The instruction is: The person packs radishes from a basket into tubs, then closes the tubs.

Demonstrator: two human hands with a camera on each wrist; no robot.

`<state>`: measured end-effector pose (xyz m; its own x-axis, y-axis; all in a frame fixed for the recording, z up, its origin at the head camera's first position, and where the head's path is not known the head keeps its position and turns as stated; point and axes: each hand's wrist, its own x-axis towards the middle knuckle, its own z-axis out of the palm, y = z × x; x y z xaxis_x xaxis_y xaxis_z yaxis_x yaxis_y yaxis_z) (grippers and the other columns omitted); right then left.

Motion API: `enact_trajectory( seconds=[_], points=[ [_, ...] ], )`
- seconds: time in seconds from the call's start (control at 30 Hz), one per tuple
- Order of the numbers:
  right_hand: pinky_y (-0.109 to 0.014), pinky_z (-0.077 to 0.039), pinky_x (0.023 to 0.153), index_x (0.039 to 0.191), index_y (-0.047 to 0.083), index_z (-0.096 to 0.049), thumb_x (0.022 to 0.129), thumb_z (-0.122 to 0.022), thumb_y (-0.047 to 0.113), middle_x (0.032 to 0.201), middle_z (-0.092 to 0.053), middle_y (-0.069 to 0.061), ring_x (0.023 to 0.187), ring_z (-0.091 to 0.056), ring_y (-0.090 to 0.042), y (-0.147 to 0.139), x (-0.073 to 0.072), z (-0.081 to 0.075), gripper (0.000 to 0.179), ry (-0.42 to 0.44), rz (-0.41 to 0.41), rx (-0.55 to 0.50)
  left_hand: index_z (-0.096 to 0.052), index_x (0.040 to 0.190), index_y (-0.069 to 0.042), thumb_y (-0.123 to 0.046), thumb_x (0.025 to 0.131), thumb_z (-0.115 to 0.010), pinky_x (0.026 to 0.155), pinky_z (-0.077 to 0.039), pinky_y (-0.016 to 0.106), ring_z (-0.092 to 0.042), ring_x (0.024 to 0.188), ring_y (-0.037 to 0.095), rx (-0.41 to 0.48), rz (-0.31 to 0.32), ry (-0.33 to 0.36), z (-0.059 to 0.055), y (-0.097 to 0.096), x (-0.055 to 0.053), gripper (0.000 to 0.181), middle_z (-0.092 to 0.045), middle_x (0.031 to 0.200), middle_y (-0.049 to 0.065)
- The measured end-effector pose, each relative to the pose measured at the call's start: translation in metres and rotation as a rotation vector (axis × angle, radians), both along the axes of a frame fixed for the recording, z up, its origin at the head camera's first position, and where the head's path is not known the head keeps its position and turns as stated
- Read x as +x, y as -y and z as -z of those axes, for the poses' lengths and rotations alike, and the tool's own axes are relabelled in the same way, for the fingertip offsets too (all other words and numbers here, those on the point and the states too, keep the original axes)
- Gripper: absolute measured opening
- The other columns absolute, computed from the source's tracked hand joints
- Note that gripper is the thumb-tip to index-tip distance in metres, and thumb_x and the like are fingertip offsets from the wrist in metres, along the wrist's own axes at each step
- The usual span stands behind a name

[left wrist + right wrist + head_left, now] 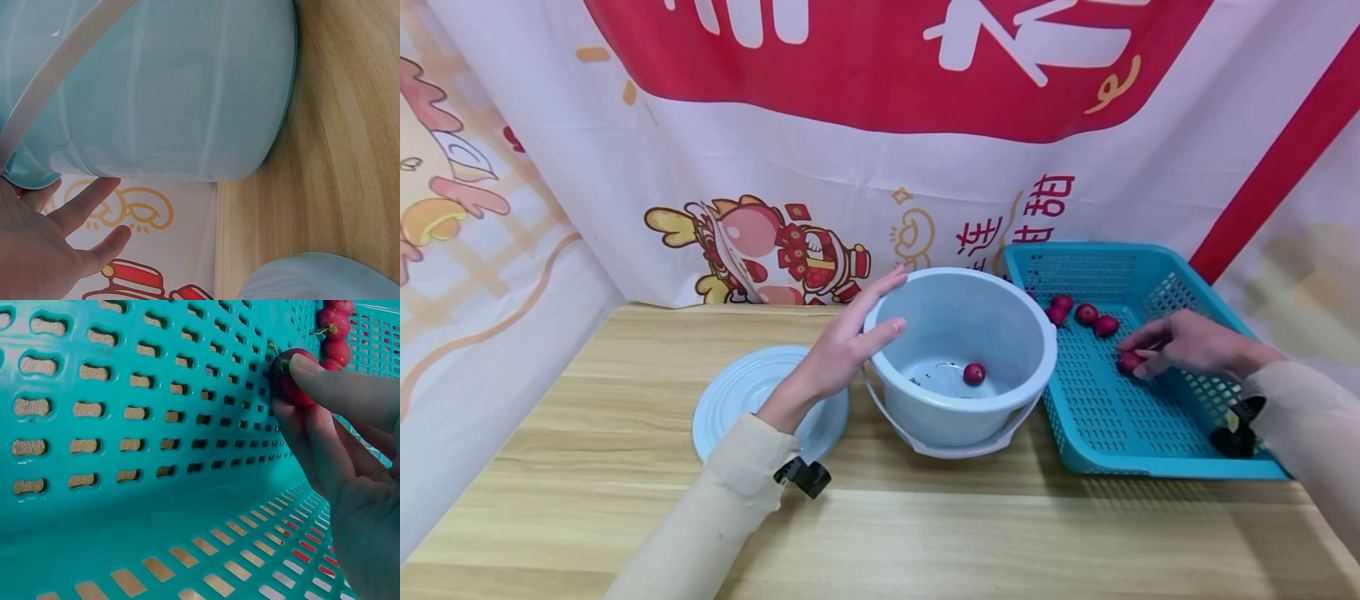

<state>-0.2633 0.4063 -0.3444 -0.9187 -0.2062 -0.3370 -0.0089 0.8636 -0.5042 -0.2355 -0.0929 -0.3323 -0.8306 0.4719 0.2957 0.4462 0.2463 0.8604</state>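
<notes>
Inside the teal basket, my right hand pinches a red radish between thumb and fingers, close to the basket floor. Several other radishes lie in a cluster toward the basket's far left side. My left hand rests against the left rim of the light blue bucket, its fingers extended. In the left wrist view the fingertips touch the bucket's outer wall. One radish sits on the bucket's floor among small dark bits. The bucket's handle hangs down on the near side.
A round light blue lid lies on the wooden table, left of the bucket and partly behind my left forearm. The teal basket stands right beside the bucket. A printed cloth hangs behind the table.
</notes>
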Motion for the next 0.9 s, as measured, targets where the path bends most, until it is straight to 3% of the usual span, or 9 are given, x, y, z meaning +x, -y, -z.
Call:
enact_trajectory(
  seconds=[0.17,0.33,0.67,0.9],
  points=[
    [-0.05,-0.06,0.091,0.139,0.0,-0.067,0.092,-0.082,0.022,0.127,-0.074,-0.022,0.115,-0.064,-0.034,0.002,0.0,-0.001,0.054,-0.007,-0.009,-0.005,-0.035,0.167,-0.021,-0.033,0.106,-0.053,0.132,-0.022,0.061,-0.019,0.166,0.017,0.007,0.003,0.002,0.0,0.0,-0.001,0.064,-0.021,0.179,-0.004],
    [-0.05,-0.061,0.092,0.139,-0.001,-0.067,0.094,-0.081,0.021,0.121,-0.078,-0.016,0.107,-0.068,-0.023,0.004,0.0,-0.002,0.052,-0.022,-0.024,-0.019,-0.035,0.167,-0.022,-0.034,0.106,-0.053,0.133,-0.023,0.06,-0.019,0.166,0.016,0.006,0.0,0.013,0.0,0.0,0.001,0.065,-0.021,0.179,-0.006],
    [-0.039,-0.057,0.08,0.139,0.003,-0.068,0.092,-0.083,0.033,0.131,-0.071,-0.024,0.12,-0.058,-0.039,0.006,0.001,-0.006,0.058,-0.133,-0.013,0.037,-0.034,0.167,-0.02,-0.033,0.106,-0.053,0.132,-0.026,0.059,-0.021,0.166,0.017,0.006,0.006,0.008,-0.002,0.0,0.002,0.065,-0.022,0.179,-0.006],
    [-0.033,-0.053,0.078,0.14,0.008,-0.07,0.092,-0.081,0.043,0.138,-0.067,-0.026,0.122,-0.056,-0.039,0.014,0.0,-0.013,0.06,-0.184,0.022,0.033,-0.034,0.167,-0.023,-0.034,0.106,-0.054,0.132,-0.026,0.058,-0.021,0.165,0.015,-0.001,-0.004,0.011,-0.002,0.0,0.003,0.064,-0.023,0.177,-0.012]
  ],
)
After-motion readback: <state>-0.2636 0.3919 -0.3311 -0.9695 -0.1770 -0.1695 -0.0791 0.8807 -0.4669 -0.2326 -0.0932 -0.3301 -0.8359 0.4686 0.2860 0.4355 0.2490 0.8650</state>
